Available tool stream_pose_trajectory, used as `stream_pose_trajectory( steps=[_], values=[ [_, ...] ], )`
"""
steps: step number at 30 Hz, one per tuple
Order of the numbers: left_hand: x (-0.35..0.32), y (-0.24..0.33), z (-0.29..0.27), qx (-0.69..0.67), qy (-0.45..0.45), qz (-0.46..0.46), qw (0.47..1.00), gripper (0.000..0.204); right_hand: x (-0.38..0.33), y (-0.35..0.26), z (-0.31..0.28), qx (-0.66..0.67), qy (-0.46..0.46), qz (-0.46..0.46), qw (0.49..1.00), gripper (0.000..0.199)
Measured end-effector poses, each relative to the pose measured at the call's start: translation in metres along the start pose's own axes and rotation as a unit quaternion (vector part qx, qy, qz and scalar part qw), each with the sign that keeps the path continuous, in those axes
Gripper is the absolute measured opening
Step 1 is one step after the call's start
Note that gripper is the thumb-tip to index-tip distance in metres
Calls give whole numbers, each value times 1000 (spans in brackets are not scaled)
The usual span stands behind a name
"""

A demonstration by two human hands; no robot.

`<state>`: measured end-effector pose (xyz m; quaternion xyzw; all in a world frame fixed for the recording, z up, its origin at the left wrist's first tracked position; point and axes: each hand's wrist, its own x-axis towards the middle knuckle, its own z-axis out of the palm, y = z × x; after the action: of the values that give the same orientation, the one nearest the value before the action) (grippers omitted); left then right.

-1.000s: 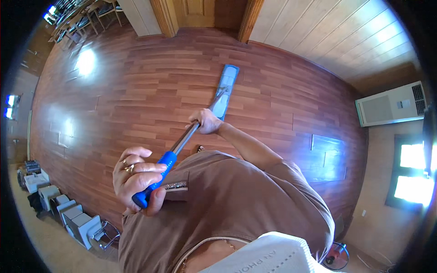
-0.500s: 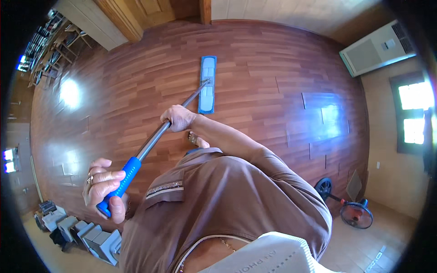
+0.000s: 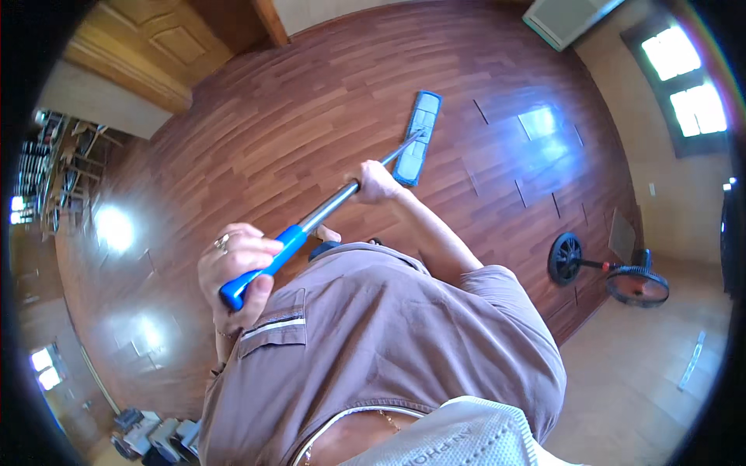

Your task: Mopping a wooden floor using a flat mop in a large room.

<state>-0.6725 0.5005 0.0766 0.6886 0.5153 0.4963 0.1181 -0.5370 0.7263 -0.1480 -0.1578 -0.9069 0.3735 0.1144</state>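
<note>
A flat mop [image 3: 417, 140] with a long blue-edged, pale blue head lies on the brown wood-look floor [image 3: 342, 85] ahead of me. Its metal pole slants down toward my lower left and ends in a blue plastic grip. My left hand [image 3: 237, 268], with a ring on one finger, is closed round this grip, its thumb near the end. Farther up the pole, my right hand [image 3: 376, 183] is wrapped round the bare metal. Below the pole, part of one of my feet [image 3: 326, 235] shows beyond my shirt.
At right stands a floor fan [image 3: 567, 259] with a round black base, near a board [image 3: 622, 235] by the floor's edge. Wooden chairs [image 3: 81, 159] stand at far left, a wooden door [image 3: 167, 43] beyond. Several grey machines or boxes [image 3: 151, 436] sit at lower left.
The mop head has shifted right in view and now slants, top toward the right. Both hands have moved right and up with the pole, grips kept. The whole view has turned.
</note>
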Motion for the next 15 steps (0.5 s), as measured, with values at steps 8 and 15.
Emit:
stream_pose_trajectory(
  steps=[8,15],
  values=[
    [35,-4,76,-123,-75,-28,989,14,-108,45,-37,-15,138,129,982,8],
    [44,-1,115,-232,-162,-27,959,11,-200,48,-35,-11,209,211,955,10]
  ],
)
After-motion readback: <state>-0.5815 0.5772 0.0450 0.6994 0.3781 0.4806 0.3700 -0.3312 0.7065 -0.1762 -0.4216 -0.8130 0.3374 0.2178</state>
